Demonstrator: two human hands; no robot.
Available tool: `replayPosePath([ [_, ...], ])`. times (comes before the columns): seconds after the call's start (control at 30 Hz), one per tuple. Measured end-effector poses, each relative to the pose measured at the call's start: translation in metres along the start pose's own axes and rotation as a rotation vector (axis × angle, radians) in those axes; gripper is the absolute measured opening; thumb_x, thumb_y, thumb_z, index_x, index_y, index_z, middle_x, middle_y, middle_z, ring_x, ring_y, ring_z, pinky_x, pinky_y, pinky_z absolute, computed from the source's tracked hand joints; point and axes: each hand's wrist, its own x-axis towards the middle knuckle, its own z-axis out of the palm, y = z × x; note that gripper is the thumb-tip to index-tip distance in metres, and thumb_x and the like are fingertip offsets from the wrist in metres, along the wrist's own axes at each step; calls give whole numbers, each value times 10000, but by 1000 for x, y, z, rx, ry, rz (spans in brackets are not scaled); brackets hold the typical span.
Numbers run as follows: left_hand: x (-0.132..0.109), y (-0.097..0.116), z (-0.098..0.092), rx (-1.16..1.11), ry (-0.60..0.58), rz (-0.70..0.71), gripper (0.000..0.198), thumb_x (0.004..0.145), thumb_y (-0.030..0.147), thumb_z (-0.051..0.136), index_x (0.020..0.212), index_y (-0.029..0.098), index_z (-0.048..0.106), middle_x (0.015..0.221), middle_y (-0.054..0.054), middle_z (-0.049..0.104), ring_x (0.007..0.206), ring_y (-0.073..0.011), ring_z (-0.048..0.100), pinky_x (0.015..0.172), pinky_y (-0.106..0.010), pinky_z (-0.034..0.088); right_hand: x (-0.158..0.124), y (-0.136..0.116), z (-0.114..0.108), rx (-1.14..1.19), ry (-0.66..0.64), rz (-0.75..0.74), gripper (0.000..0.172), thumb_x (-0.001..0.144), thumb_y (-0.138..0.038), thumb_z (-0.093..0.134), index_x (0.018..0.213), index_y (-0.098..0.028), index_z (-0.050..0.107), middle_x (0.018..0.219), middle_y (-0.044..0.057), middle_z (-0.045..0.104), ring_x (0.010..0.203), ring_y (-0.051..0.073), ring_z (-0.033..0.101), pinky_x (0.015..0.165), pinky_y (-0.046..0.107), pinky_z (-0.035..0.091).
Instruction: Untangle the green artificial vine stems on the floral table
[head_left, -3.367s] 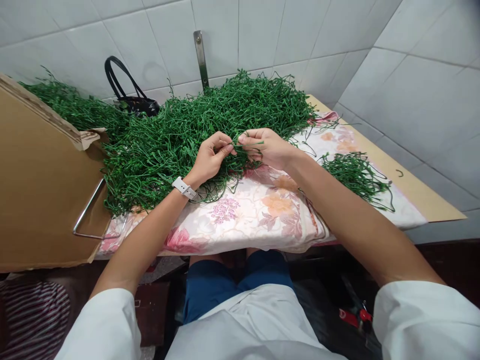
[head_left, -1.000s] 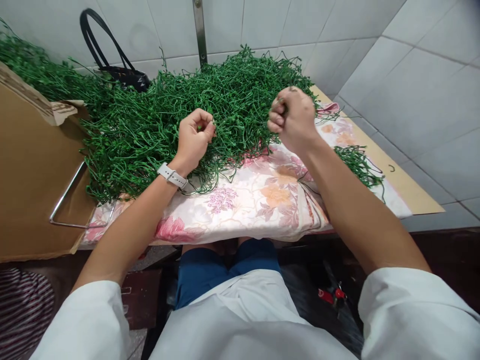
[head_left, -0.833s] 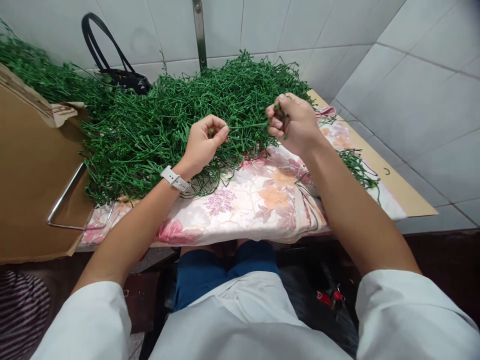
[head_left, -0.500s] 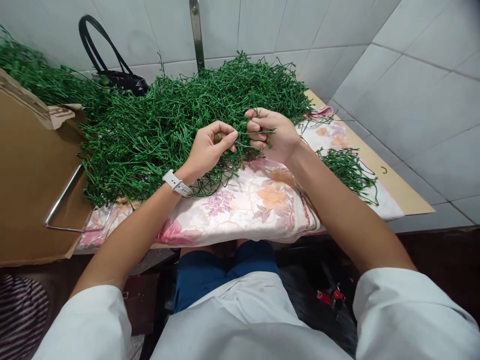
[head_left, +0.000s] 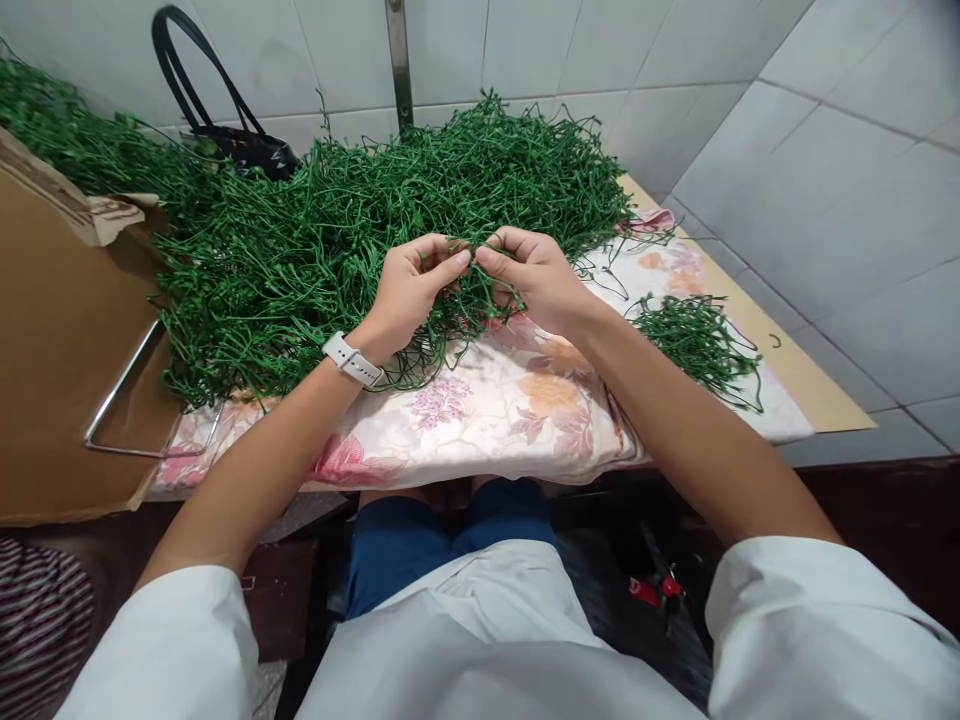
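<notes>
A thin green stem with small knobs, apparently artificial, is pinched between my two hands. My left hand (head_left: 412,290), with a white watch strap (head_left: 352,359) at the wrist, has thumb and forefinger pressed together on it. Almost touching those fingertips, my right hand (head_left: 536,277) pinches the same stem, its other fingers curled in. The hands partly hide the stem. Behind and below them spreads a big tangled heap of green stems (head_left: 300,270). A smaller pile of green stems (head_left: 694,345) lies to the right, beyond my right forearm.
A floral cloth (head_left: 480,425) covers the table. On the left stands a cardboard box (head_left: 67,370) with a bent metal wire frame (head_left: 124,390) before it. A black handbag (head_left: 262,152) sits behind the heap, near the tiled wall (head_left: 517,50). A board edge (head_left: 832,405) shows at right.
My right hand has turned and closed its thumb and forefinger on the stem, and its fingertips have come close to my left hand's. The stretched stem is now mostly hidden by the fingers.
</notes>
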Motion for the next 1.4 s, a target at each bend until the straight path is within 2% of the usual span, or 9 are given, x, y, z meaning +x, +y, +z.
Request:
replayPosePath([
  [0.23,-1,-1,-1,25,-33,45,152,853,264,874,923,172,776,748,21,684,663,-61,612,620,-183,510,-2,0,6,35,2,4,556,755,-677,880,867,-228,573,680,-63,474,486,66,320,423,262,281],
  [0.4,2,-6,-2,9,-26,77,258,856,353,877,933,175,708,804,4,699,727,-91,672,635,-200,528,0,4,5,37,19,7,530,785,-657,865,828,-231,551,621,-76,391,483,71,288,422,250,263],
  [0.53,1,-5,0,153,9,77,234,955,378,774,916,176,662,780,10,648,675,-80,588,626,-208,471,2,5,5,42,55,-15,576,763,-699,849,836,-239,510,691,-46,539,479,66,294,412,246,232],
  [0.67,-3,4,5,321,-103,43,304,962,376,765,788,153,654,702,27,542,623,-71,425,597,-234,360,3,3,6,-163,123,-144,520,878,-666,750,761,-230,492,639,-38,455,546,95,350,466,242,273],
  [0.87,-9,11,8,206,-96,-54,461,928,595,741,771,162,729,652,29,500,570,-69,328,535,-243,283,2,-2,2,-477,96,-375,548,1005,-729,529,794,-222,533,717,4,498,693,145,473,665,295,435],
  [1.1,-9,13,19,158,16,-31,452,809,567,862,674,156,733,621,29,556,599,-65,420,585,-235,385,-5,-5,-8,-850,83,-489,508,1109,-634,364,860,-223,528,732,9,536,628,135,467,648,308,383],
  [1.23,-11,16,24,141,-1,-63,378,815,495,868,692,157,749,654,24,610,642,-68,494,666,-228,466,-5,0,-10,-981,75,-512,475,1131,-590,326,906,-230,538,690,-12,464,607,142,427,649,318,362],
  [1.3,-12,17,20,168,10,-51,297,824,399,868,692,162,747,640,29,600,633,-68,494,656,-226,465,0,0,-21,-966,152,-530,467,1119,-604,374,873,-238,525,691,-10,458,623,149,413,646,323,351],
  [1.4,-10,16,11,214,58,-33,232,841,267,842,674,167,715,595,44,535,560,-56,421,559,-229,387,10,-3,-51,-751,466,-537,446,1080,-593,518,797,-250,487,677,-13,453,629,137,405,635,322,339],
])
